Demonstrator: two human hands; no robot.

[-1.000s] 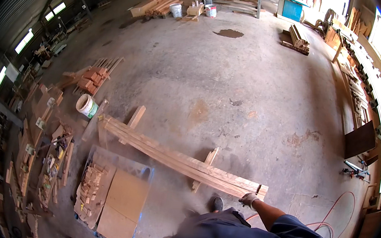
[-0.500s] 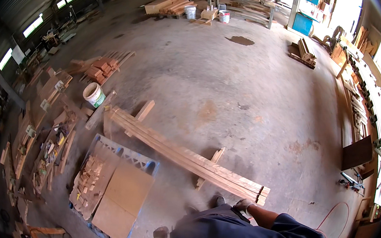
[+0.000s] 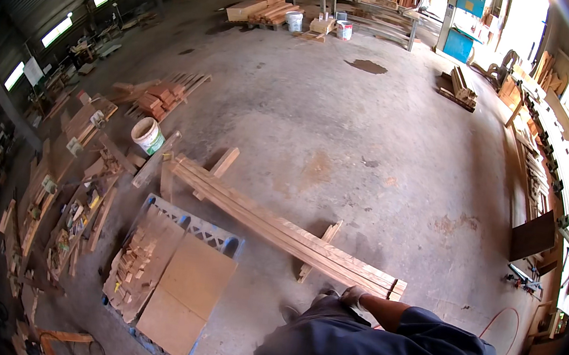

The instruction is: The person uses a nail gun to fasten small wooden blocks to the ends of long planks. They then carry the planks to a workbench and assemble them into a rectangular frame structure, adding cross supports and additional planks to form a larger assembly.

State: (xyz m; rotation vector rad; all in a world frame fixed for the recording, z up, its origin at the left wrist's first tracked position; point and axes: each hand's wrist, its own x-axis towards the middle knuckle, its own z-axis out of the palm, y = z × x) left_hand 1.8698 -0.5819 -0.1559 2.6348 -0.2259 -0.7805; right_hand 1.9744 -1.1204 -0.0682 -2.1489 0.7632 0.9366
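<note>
Boards point(image 3: 278, 229) lie across supports point(image 3: 327, 237) on the floor point(image 3: 375, 125), one beneath their left half, another nearer their right end. On the boards' near side, toward the left, a pallet point(image 3: 212, 235) carries scraps point(image 3: 137, 259) along its left edge and cardboard point(image 3: 188, 280) along its right. A bucket point(image 3: 148, 135) stands beyond the boards' left end.

The long, straight wooden boards point(image 3: 292, 237) are light pinkish brown, streaked lengthwise by darker lines. The flat cardboard sheet point(image 3: 190, 277) is plain tan, the round plastic bucket point(image 3: 150, 140) white and green, the stained concrete floor point(image 3: 270, 120) mottled grey.
</note>
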